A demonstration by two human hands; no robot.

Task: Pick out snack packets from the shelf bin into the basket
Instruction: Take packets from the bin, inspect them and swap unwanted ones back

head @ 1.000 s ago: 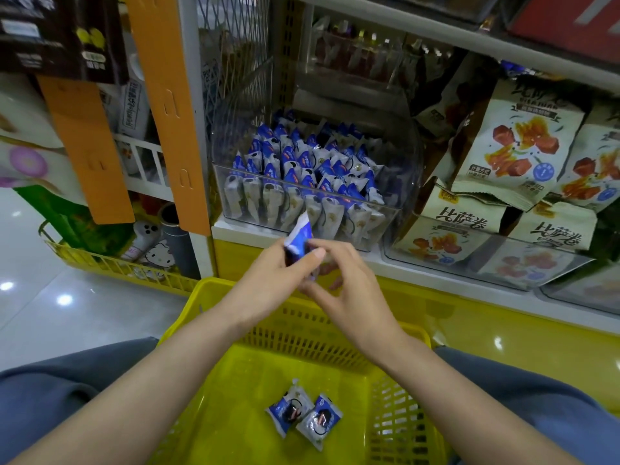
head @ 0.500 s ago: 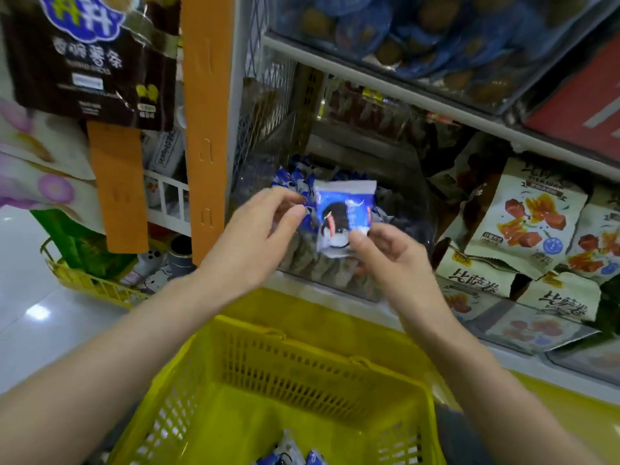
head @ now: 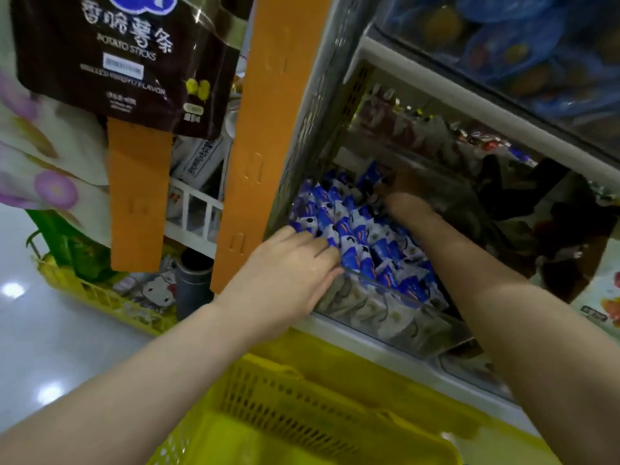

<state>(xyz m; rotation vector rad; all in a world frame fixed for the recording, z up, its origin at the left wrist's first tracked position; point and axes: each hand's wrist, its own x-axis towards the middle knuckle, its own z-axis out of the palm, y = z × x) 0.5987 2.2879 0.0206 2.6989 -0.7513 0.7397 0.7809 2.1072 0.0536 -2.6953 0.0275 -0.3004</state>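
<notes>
The person is working with both hands inside the clear shelf bin [head: 369,307], so the picking step is under way and no packet is crossing to the basket [head: 302,391], which is sitting just below the bin's front wall. The blue-and-white snack packets [head: 352,229] are standing packed in rows and filling the bin from its front lip to its back. The left hand [head: 285,273] is reaching over the bin's front-left corner, with its fingers [head: 322,246] lying close together and nearly straight across the tops of the front packets, touching them but not plainly pinching any. The right hand [head: 404,196] is reaching deep toward the back of the bin, where it is dim and blurred. One raised packet [head: 370,176] is sticking up above the rows just beside that hand, and the hand appears to be closing on it, though whether the fingers are pinching it cannot be told. Only the near rim and a strip of the basket's inside are showing below the bin, with no packet visible in that strip, so the count already collected cannot be judged. On this showing the task is somewhere in mid-course: plenty of packets are waiting in the bin, and the lift out and the drop into the basket are not yet done for this one.
</notes>
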